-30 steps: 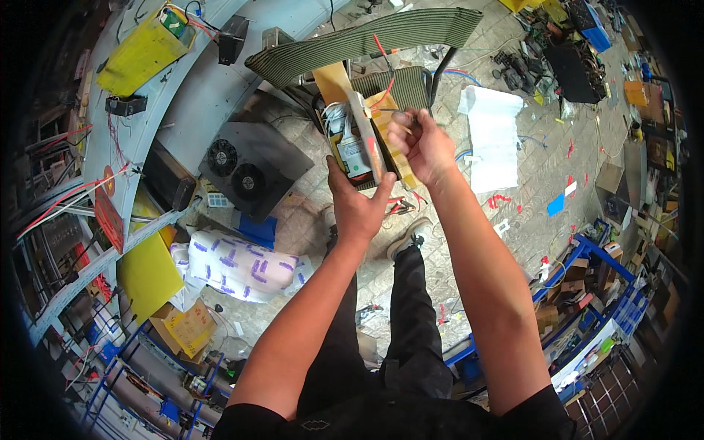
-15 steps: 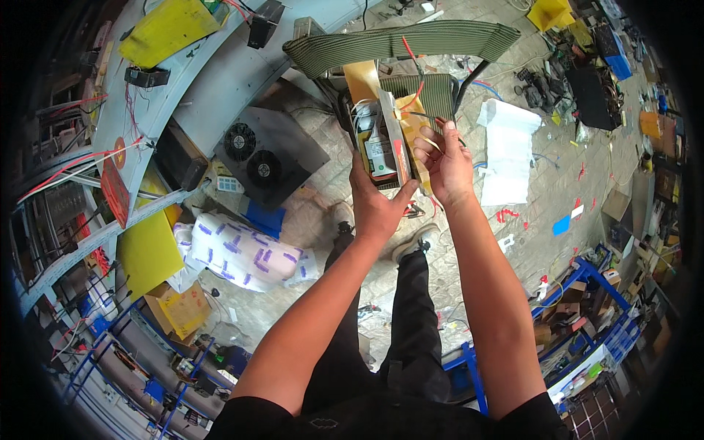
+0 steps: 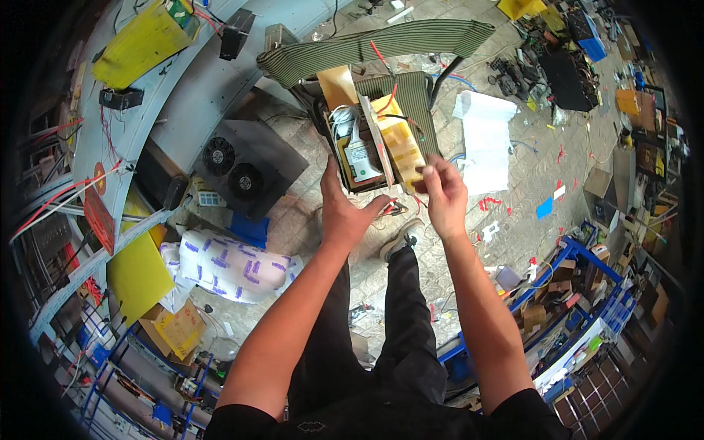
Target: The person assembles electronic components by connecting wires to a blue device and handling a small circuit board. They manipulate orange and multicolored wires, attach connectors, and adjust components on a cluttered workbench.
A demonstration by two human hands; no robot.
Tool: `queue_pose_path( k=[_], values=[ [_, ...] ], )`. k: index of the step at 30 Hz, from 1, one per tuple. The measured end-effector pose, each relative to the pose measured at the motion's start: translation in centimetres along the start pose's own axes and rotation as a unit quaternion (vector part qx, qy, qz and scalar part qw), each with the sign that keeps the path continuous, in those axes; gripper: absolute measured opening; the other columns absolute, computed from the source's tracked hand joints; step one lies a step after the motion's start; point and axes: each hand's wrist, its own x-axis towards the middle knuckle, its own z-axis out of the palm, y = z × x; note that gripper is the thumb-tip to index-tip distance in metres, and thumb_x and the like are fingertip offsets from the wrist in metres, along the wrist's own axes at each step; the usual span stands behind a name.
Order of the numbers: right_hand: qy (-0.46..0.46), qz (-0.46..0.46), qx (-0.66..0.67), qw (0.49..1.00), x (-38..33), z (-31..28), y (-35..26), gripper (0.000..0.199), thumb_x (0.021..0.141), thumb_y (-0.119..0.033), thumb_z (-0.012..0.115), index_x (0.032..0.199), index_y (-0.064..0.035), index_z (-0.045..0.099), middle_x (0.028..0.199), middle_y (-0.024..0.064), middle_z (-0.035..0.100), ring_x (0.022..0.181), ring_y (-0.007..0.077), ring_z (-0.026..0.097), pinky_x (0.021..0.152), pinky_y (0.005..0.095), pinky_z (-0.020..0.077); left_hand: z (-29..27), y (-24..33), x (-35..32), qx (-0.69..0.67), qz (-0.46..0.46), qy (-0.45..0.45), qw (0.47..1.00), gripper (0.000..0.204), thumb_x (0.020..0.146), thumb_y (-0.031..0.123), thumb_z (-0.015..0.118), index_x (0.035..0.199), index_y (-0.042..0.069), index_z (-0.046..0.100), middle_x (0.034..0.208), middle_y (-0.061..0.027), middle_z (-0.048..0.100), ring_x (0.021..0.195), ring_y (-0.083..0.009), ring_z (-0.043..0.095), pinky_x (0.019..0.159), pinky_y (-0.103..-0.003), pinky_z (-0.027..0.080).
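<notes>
On the green striped chair (image 3: 423, 88) sits an open dark case (image 3: 339, 163). It holds a white charger-like block (image 3: 361, 159) with a coiled white cable (image 3: 342, 117). To the right of a pale upright panel (image 3: 373, 133) lies a pack wrapped in yellow tape (image 3: 403, 145). A red wire (image 3: 389, 94) and a black wire (image 3: 405, 119) run from the pack. My left hand (image 3: 346, 213) is open, its fingers along the case's near left side and thumb stretched out below the near edge. My right hand (image 3: 445, 196) has bent fingers closed at the pack's near right corner.
A grey box with two fans (image 3: 254, 158) stands on the floor at left, near a bundle in purple-marked wrap (image 3: 231, 265). A white sheet (image 3: 485, 143) lies right of the chair. Blue-framed racks (image 3: 579, 279) and a light blue bench (image 3: 165, 81) flank me.
My right hand has let go of the black wire and moved down to the pack's near corner. My left thumb has come away from the case's near edge. The whole view has shifted slightly.
</notes>
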Motion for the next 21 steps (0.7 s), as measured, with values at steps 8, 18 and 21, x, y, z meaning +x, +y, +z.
queue_pose_path(
  k=[8,18,21],
  values=[
    [-0.021,0.176,-0.053,0.983,-11.4,-4.0,8.2,0.031,0.103,-0.017,0.067,0.125,0.0042,0.068,0.092,0.0052,0.073,0.081,0.0126,0.068,0.075,0.0287,0.0551,-4.3,-3.1,-1.8,0.031,-0.058,-0.066,0.996,0.111,0.077,0.030,0.091,0.161,-0.002,0.024,0.155,-0.0260,0.039,0.142,-0.0421,0.044,0.117,-0.046,0.040],
    [-0.273,0.203,-0.276,0.899,-18.0,-8.3,15.3,0.034,0.095,-0.030,0.068,0.120,-0.0076,0.074,0.111,0.0202,0.075,0.106,0.0380,0.072,0.094,0.0437,0.0555,-6.6,-5.4,-13.8,0.047,-0.223,-0.082,0.970,0.077,0.095,0.024,0.078,0.157,0.002,0.038,0.150,-0.0221,0.053,0.110,-0.0232,0.068,0.096,-0.036,0.054],
    [-0.242,0.244,-0.317,0.884,-17.8,-12.0,15.1,0.034,0.094,-0.032,0.066,0.115,-0.0076,0.076,0.109,0.0200,0.076,0.106,0.0387,0.071,0.093,0.0448,0.0556,-5.2,-4.5,-16.6,-0.034,-0.262,-0.179,0.948,0.064,0.097,0.021,0.075,0.151,0.000,0.047,0.146,-0.0223,0.058,0.107,-0.0213,0.068,0.096,-0.034,0.054]
  ],
)
